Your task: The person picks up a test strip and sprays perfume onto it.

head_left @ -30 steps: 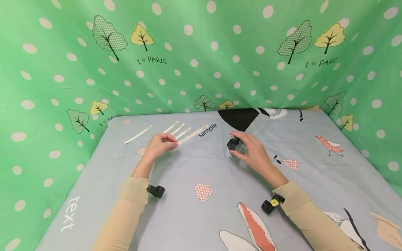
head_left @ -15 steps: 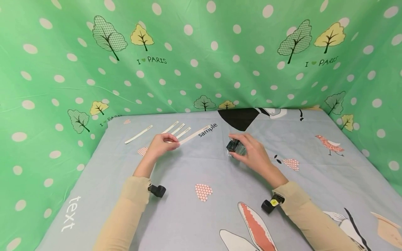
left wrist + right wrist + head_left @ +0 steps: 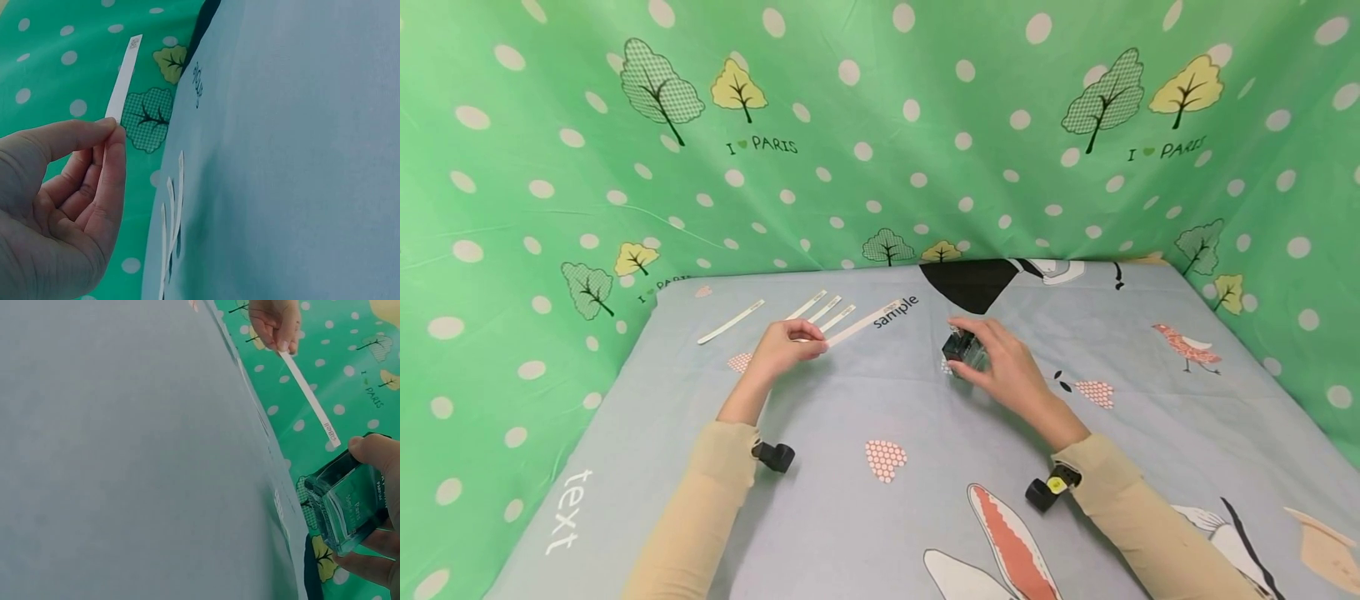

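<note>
My left hand (image 3: 782,346) pinches one end of a narrow white paper test strip (image 3: 861,323) between thumb and forefinger. The strip points away to the right, and its far end bears small print, seen in the left wrist view on the strip (image 3: 124,81). In my right hand (image 3: 1006,358) is a square glass perfume bottle (image 3: 350,506) with dark parts, held tilted between thumb and fingers. The bottle (image 3: 957,343) is to the right of the strip's printed end, with a gap between them in the head view. Part of the bottle is hidden by the fingers.
Several more white strips lie on the cloth behind my left hand, among them a separate strip (image 3: 730,322) farther left. A grey-blue printed cloth (image 3: 820,500) covers the table. A green dotted curtain (image 3: 880,125) hangs at the back and sides.
The left hand and its strip shift slightly right, then a little back. The right hand keeps its grip on the perfume bottle with hardly any movement.
</note>
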Demonstrator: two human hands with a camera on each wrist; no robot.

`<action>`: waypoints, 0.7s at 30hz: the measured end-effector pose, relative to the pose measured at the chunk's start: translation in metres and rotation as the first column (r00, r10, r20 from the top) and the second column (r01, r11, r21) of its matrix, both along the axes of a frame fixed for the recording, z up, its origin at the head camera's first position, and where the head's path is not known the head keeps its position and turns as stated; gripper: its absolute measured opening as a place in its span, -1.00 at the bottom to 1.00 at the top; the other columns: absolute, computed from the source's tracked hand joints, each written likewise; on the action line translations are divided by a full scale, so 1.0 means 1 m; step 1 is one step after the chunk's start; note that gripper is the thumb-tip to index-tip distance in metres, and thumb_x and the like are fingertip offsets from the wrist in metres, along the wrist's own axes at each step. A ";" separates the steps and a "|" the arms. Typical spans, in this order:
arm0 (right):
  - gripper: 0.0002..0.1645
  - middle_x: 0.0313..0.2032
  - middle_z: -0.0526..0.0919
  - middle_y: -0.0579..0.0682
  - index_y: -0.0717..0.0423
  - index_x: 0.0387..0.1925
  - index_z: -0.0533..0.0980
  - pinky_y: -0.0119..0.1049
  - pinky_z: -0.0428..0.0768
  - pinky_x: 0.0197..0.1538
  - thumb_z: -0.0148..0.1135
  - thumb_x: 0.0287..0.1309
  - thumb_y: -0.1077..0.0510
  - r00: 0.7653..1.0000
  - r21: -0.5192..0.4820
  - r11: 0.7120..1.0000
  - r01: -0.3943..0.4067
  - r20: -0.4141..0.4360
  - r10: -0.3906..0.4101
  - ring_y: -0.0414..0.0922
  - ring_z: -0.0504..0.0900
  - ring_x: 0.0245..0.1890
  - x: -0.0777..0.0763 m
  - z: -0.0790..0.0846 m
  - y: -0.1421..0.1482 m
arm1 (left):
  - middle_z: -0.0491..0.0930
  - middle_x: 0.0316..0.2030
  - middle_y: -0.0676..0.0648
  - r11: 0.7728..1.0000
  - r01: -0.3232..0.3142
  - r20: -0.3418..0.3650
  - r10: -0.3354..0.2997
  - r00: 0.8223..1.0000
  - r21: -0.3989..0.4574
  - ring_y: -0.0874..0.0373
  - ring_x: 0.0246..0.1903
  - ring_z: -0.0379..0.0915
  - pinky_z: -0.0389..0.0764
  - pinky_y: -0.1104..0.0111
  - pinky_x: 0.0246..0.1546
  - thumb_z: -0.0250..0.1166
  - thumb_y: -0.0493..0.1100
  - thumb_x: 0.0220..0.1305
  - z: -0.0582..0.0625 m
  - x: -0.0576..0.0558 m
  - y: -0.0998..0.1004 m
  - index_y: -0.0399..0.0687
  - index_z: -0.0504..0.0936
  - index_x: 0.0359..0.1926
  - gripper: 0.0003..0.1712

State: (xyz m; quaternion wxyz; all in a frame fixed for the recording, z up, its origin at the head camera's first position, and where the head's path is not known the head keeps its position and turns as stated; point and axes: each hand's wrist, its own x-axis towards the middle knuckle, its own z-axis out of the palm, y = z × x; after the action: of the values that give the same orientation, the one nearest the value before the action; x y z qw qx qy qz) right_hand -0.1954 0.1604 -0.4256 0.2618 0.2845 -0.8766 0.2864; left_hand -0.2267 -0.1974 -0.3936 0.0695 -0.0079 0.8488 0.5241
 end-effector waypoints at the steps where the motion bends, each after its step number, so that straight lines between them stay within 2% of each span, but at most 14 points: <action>1: -0.21 -0.01 0.62 0.08 -0.10 0.30 0.41 -0.05 0.71 -0.16 0.53 0.01 0.04 1.000 -0.002 1.000 -0.001 0.002 0.001 0.02 0.65 -0.10 0.000 0.000 0.000 | 0.67 -0.36 0.03 1.000 -0.002 -0.001 0.002 1.000 0.003 0.35 -0.45 0.59 0.73 0.39 -0.20 0.43 -0.29 0.17 0.000 0.000 0.000 -0.30 0.62 -0.21 -0.79; 7: -0.20 0.03 0.62 0.06 -0.11 0.30 0.41 -0.03 0.71 -0.07 0.54 0.01 0.05 1.000 -0.015 1.000 -0.012 0.006 0.012 0.01 0.64 -0.02 0.000 0.001 0.001 | 0.64 -0.40 0.08 1.000 -0.016 -0.005 0.016 1.000 -0.001 0.33 -0.45 0.59 0.74 0.26 -0.14 0.43 -0.28 0.16 -0.001 0.000 -0.004 -0.27 0.62 -0.23 -0.80; 15: -0.19 0.01 0.63 0.06 -0.11 0.30 0.42 -0.04 0.71 -0.09 0.55 -0.01 0.05 1.000 -0.021 1.000 -0.018 -0.001 0.018 0.00 0.64 -0.04 0.000 0.000 0.001 | 0.65 -0.37 0.05 1.000 -0.017 0.004 0.017 1.000 -0.016 0.35 -0.43 0.59 0.74 0.27 -0.11 0.44 -0.23 0.18 -0.001 0.002 -0.010 -0.31 0.62 -0.17 -0.73; 21: -0.20 0.01 0.63 0.05 -0.11 0.29 0.42 -0.04 0.70 -0.05 0.55 0.00 0.05 1.000 -0.021 1.000 -0.013 0.012 0.014 -0.01 0.64 -0.03 0.001 0.001 0.002 | 0.65 -0.39 0.09 1.000 -0.023 0.009 0.023 1.000 -0.009 0.35 -0.43 0.59 0.72 0.39 -0.18 0.44 -0.21 0.19 0.002 0.005 -0.016 -0.31 0.62 -0.15 -0.71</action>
State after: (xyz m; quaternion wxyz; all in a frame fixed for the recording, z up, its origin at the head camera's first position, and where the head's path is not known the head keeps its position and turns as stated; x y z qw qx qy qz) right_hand -0.1945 0.1626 -0.4250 0.2574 0.2859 -0.8732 0.2992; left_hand -0.2213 -0.2133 -0.3913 0.0672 -0.0204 0.8507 0.5210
